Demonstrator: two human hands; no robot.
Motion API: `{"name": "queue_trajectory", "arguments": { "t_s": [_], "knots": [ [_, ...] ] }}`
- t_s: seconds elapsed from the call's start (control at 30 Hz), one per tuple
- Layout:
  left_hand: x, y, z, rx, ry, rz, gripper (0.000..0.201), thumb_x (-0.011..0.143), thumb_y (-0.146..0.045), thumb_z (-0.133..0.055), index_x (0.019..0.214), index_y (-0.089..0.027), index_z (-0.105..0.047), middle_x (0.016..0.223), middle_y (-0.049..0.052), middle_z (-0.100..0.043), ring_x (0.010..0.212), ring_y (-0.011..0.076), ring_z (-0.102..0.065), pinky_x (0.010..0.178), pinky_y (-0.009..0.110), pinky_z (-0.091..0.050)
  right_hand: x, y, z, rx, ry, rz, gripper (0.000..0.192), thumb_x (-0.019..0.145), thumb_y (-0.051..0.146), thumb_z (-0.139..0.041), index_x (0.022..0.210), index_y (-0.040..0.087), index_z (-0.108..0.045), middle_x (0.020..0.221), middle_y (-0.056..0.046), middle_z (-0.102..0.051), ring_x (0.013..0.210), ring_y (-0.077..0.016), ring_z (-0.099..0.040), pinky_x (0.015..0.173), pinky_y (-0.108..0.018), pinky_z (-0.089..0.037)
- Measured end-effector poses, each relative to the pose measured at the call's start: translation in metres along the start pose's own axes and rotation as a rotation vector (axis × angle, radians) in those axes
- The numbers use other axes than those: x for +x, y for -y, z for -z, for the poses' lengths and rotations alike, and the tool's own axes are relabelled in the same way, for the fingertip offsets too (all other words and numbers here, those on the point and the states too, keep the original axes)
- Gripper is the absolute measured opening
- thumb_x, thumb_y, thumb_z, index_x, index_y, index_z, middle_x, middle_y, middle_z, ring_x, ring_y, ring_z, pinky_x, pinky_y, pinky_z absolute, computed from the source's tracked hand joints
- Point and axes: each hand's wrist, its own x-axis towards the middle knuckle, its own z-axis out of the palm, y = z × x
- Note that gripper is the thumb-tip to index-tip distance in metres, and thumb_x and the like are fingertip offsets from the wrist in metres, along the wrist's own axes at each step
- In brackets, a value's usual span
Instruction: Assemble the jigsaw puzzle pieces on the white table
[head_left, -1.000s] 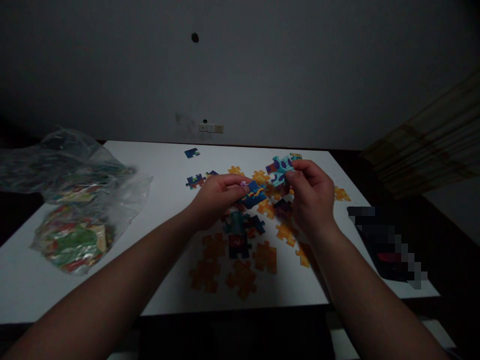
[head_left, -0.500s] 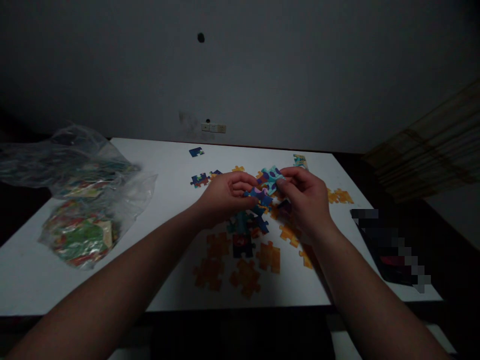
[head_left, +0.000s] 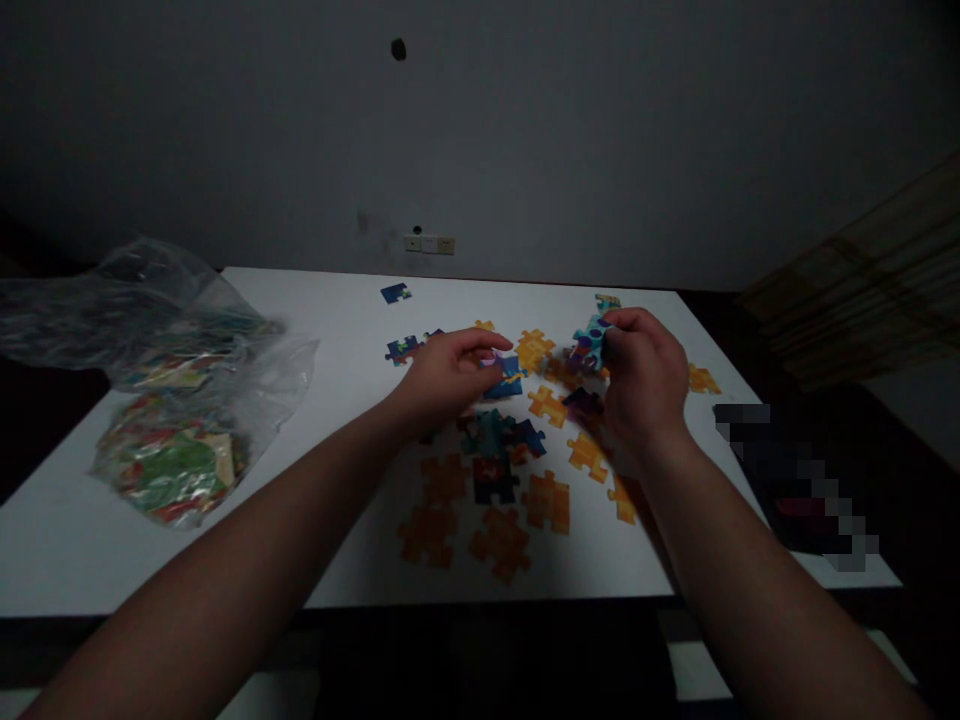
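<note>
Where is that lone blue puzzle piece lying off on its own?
The lone blue piece lies near the table's far edge, left of centre, just below the wall sockets and beyond the left hand.

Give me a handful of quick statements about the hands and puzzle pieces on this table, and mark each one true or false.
1. The left hand pinches a dark blue puzzle piece. True.
2. The right hand is empty. False: it holds a turquoise piece with purple spots.
3. A clear plastic bag lies on the left of the white table. True.
4. All loose pieces lie picture side up. False: many show a plain orange side.
5. One lone blue piece lies near the far edge. True.
</note>
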Motion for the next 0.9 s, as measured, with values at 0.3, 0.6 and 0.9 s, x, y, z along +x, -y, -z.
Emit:
{"name": "queue_trajectory", "arguments": {
  "t_s": [0.3, 0.6, 0.9],
  "knots": [
    [0.002, 0.008, 0.001, 0.338, -0.009, -0.305, 0.027, 0.095, -0.03, -0.073, 0.116, -0.022, -0.087, 0.123, 0.011, -0.086, 0.106, 0.0232, -0.078, 0.099, 0.04, -0.062, -0.014, 0.02, -0.009, -0.051, 0.066, -0.019, 0.007, 0.096, 0.033, -0.07, 0.092, 0.028, -0.073, 0.081, 0.0, -0.068, 0.07, -0.0201, -0.059, 0.067, -0.036, -0.047],
    [0.012, 0.004, 0.01, -0.009, -0.265, -0.196, 0.017, 0.075, -0.018, -0.07, 0.09, -0.019, -0.077, 0.094, 0.005, -0.083, 0.091, 0.0207, -0.076, 0.092, 0.037, -0.062, -0.017, 0.033, 0.0, -0.299, 0.629, 0.051, 0.03, 0.096, 0.031, -0.059, 0.067, 0.025, -0.062, 0.059, 0.002, -0.062, 0.057, -0.017, -0.056, 0.058, -0.032, -0.036],
    [0.007, -0.042, 0.05, 0.641, -0.002, -0.197, 0.026, 0.086, -0.021, -0.062, 0.1, -0.02, -0.084, 0.105, 0.008, -0.084, 0.1, 0.0265, -0.076, 0.101, 0.043, -0.059, -0.036, 0.025, -0.019, -0.759, 0.79, 0.233, 0.044, 0.079, 0.053, -0.094, 0.121, 0.04, -0.086, 0.076, 0.0, -0.08, 0.056, -0.0183, -0.057, 0.06, -0.032, -0.025]
  ]
}}
